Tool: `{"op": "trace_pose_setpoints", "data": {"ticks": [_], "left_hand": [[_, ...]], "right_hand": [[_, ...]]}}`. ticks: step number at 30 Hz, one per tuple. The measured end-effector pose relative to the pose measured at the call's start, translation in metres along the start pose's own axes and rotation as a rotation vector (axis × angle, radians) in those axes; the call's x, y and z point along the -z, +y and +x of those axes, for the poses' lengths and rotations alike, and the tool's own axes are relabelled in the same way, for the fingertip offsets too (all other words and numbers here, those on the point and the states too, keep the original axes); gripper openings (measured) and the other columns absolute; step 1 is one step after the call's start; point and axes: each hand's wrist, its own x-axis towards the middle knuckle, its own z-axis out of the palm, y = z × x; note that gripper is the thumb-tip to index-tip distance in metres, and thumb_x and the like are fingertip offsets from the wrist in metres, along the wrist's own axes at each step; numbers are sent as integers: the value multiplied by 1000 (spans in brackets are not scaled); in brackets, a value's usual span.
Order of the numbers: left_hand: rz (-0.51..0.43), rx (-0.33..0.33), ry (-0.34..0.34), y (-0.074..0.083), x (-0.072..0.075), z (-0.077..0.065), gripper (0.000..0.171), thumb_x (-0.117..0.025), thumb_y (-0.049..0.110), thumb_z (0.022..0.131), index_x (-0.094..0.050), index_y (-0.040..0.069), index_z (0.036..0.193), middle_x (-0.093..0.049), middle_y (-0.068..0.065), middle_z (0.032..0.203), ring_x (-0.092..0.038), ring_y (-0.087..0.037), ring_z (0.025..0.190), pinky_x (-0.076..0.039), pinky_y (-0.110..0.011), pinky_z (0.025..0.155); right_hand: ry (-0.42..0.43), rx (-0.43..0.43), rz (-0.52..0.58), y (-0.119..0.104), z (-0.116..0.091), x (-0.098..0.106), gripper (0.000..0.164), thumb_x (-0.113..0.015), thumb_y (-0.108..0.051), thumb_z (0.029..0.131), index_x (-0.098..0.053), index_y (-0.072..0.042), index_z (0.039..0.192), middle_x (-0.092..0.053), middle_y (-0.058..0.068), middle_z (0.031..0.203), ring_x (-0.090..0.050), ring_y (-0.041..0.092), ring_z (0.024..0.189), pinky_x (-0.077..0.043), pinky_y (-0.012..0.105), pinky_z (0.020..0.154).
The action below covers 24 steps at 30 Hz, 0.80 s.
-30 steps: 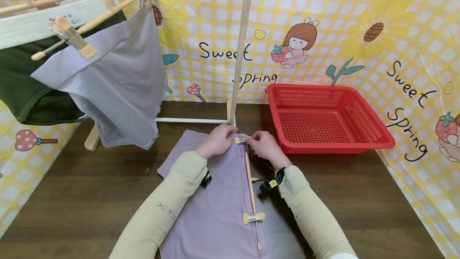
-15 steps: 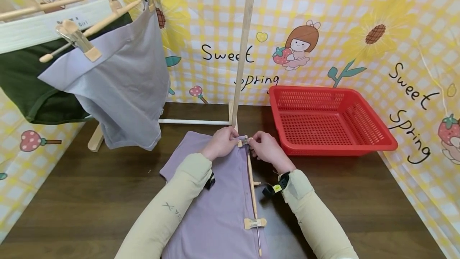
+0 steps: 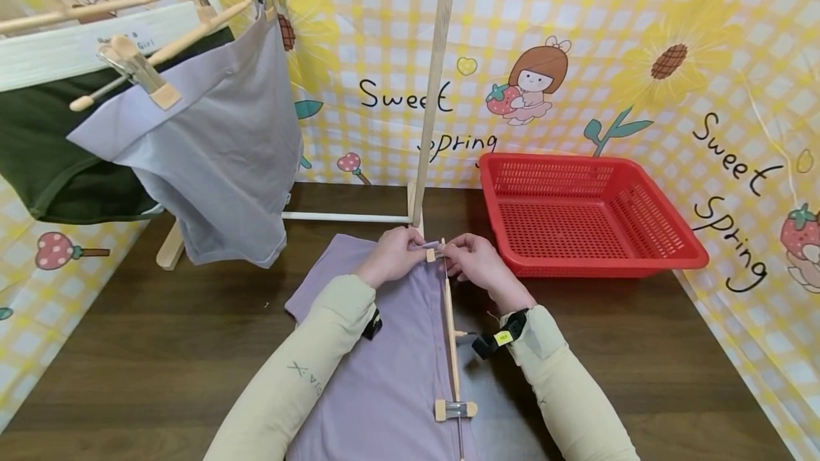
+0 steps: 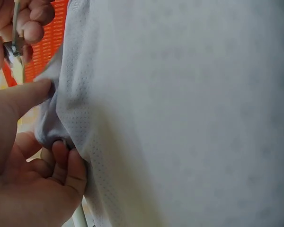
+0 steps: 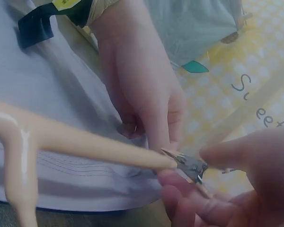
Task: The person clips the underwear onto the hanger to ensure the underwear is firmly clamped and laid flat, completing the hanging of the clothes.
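Note:
A lilac garment [image 3: 384, 354] lies flat on the table, a pants hanger [image 3: 451, 326] along its right edge. My left hand [image 3: 393, 255] pinches the garment's far corner; the left wrist view shows the cloth [image 4: 49, 123] bunched between thumb and fingers. With thumb and fingers, my right hand [image 3: 477, 262] pinches the hanger's far clip [image 3: 433, 255], right beside that corner. In the right wrist view, this metal clip [image 5: 191, 168] sits at the end of the wooden bar [image 5: 94, 144]. The near clip [image 3: 455, 410] overlaps the garment's edge closer to me.
A red plastic basket [image 3: 592, 262] stands at the back right. To the left, grey briefs [image 3: 218, 141] and dark green briefs [image 3: 64, 162] hang from clip hangers. A wooden rack post [image 3: 434, 105] rises behind my hands, with a white bar [image 3: 349, 217] low at its foot.
The hanger has slid slightly toward me, and its near clip sits lower in view. The right hand has turned the far clip a little. The left hand stays at the corner.

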Motion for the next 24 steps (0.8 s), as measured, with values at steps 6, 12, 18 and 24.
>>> {"op": "trace_pose_setpoints", "data": {"ticks": [6, 12, 18, 24], "left_hand": [[9, -64, 60, -3, 3, -2, 10, -79, 18, 89, -77, 8, 89, -65, -3, 88, -55, -24, 86, -43, -36, 80], [-26, -44, 60, -6, 8, -5, 11, -73, 19, 95, -71, 8, 96, -65, -1, 85, -56, -23, 81, -42, -38, 78], [-64, -13, 70, -10, 11, -7, 13, -67, 15, 98, -65, 5, 107, -58, -4, 77, -52, -22, 69, -41, -37, 68], [-126, -46, -2, -13, 18, -9, 16, -65, 13, 99, -69, 4, 111, -63, -4, 83, -56, -19, 71, -45, -33, 67]], "right_hand": [[-57, 1, 36, -3, -5, 2, 34, -72, -33, 96, -67, 1, 101, -73, 9, 78, -68, 17, 67, -49, 30, 63], [-124, -23, 118, -7, -9, 6, 33, -71, -33, 96, -67, 0, 100, -74, 12, 82, -69, 19, 71, -51, 33, 67], [-186, -42, 138, -12, -15, 6, 31, -67, -30, 99, -64, 0, 103, -74, 13, 83, -69, 17, 72, -51, 30, 67], [-210, -42, 164, -8, -16, 7, 30, -67, -26, 100, -66, 3, 104, -73, 11, 82, -67, 15, 71, -49, 26, 64]]}}
